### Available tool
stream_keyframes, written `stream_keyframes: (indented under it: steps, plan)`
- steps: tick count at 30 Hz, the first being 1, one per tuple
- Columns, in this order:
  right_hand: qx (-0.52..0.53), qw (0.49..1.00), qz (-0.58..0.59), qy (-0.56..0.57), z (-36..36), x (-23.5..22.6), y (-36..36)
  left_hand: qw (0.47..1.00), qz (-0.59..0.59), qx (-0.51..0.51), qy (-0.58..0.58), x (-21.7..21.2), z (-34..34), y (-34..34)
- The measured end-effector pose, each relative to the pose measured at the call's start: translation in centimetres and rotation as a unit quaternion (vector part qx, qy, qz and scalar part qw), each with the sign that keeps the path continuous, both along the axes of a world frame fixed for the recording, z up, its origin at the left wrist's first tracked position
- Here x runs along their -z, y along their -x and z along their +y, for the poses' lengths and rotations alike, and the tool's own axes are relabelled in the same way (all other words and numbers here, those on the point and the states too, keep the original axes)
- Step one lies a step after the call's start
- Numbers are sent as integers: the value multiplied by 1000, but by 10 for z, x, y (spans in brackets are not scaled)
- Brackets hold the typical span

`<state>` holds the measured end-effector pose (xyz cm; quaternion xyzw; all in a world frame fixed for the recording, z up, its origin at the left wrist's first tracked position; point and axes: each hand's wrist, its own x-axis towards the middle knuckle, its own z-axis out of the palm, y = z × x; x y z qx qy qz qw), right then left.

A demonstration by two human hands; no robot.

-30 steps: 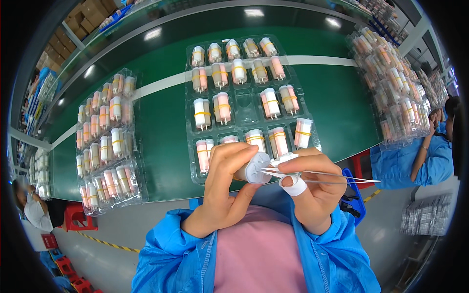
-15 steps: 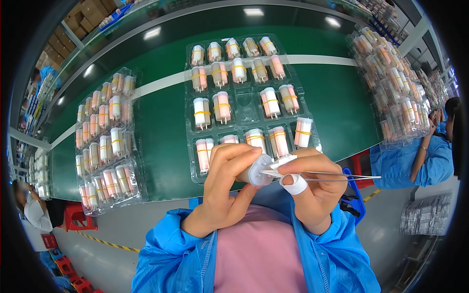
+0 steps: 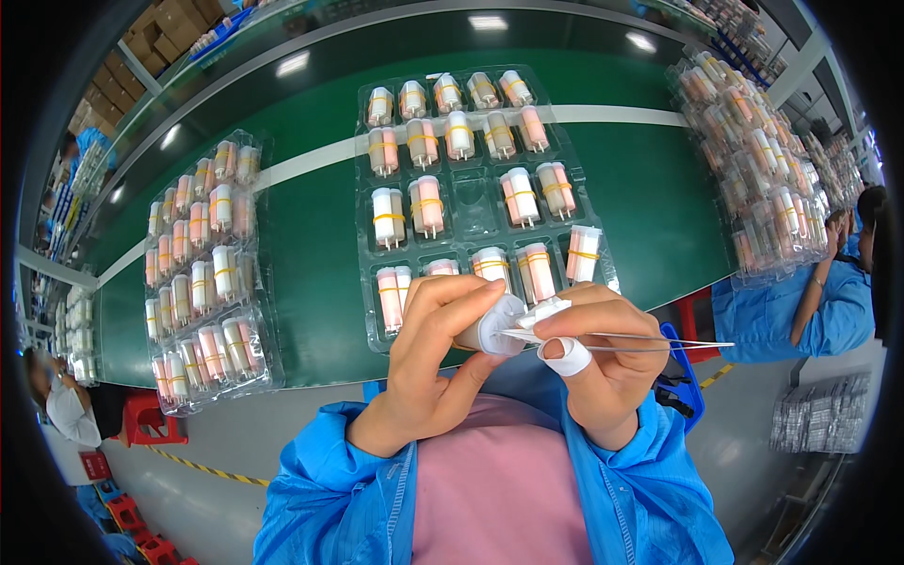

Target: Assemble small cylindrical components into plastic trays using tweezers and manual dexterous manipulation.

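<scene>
Our left hand [image 3: 428,363] curls its thumb and fingertips around a small white cylindrical piece [image 3: 497,325], pinching it close before our chest. Our right hand [image 3: 598,353] presses thumb and forefinger together on slim metal tweezers [image 3: 640,341], whose tips meet the white piece while the long end points off to the right; a white finger cot covers one right finger. The piece sits between both hands, touching both sets of fingertips, just above the near edge of the bench.

Beyond it lies a green work table [image 3: 320,254] with a pale stripe running across it, under reflected ceiling lights. Directly ahead rests a clear plastic blister tray [image 3: 476,202] holding white and pink cylinders banded in yellow, set in rows. A second tray [image 3: 202,273] of the same parts lies to the left, and a stack of trays [image 3: 753,179] stands to the right. A person in a blue coat [image 3: 810,301] sits at the right edge.
</scene>
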<state>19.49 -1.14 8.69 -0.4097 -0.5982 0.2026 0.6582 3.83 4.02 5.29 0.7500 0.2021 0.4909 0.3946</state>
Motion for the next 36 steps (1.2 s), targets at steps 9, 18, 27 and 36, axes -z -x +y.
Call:
stream_keyframes:
  steps: [9, 18, 27, 36]
  plan:
    - [5, 1000, 9, 5, 0, 1, 2, 1000, -4, -4, -23, 0, 2, 0]
    - [4, 997, 73, -2, 0, 6, 6, 1000, -8, 0, -23, 0, 1, -1]
    - [32, 999, -37, 18, -1, -1, 4, 999, 5, -4, -45, -2, 4, 0]
    - [35, 992, -111, 39, 1, -16, 3, 989, 55, -33, -130, -5, 10, 1]
